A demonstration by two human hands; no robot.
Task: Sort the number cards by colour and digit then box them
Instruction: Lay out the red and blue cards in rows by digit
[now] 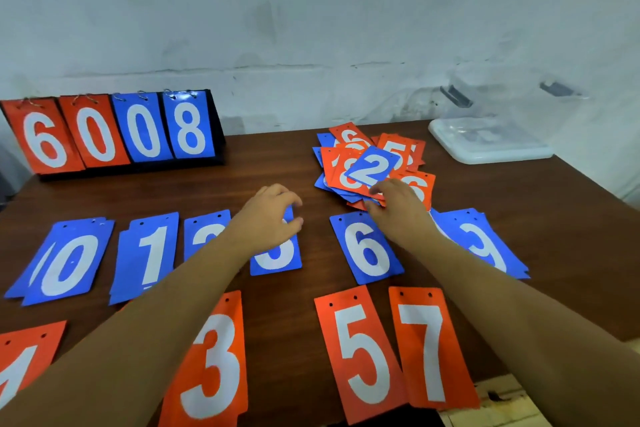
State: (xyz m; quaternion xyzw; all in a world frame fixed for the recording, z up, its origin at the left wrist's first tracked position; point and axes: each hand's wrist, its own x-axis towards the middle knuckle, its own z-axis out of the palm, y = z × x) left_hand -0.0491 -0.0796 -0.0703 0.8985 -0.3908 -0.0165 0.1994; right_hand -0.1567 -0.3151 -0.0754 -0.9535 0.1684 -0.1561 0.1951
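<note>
The number cards are long, thin rectangles, blue or orange-red, each with a big white digit and two punched holes at one short edge. On the brown table (277, 177) the sorted ones lie flat with their long axes running away from the person, holes at the far end and digits upright to the viewer: a far row of blue 0 (65, 260), blue 1 (152, 253), blue 6 (367, 250) and blue 9 (485, 246), some of them small stacks, and a near row of red 3 (211, 364), red 5 (360, 354) and red 7 (429, 347). The left hand (273, 215) sits with curled fingers over the far edge of another blue card (277, 258) in the far row; whether it grips that card cannot be told. The right hand (398, 208) pinches the near edge of the pile (398, 149) of mixed cards lying at all angles behind the blue 6, topped by a blue 2 (372, 166) that tilts rightward. A scoreboard stand (114, 132) reads 6008 at far left, and a clear box (491, 142) sits at far right
</note>
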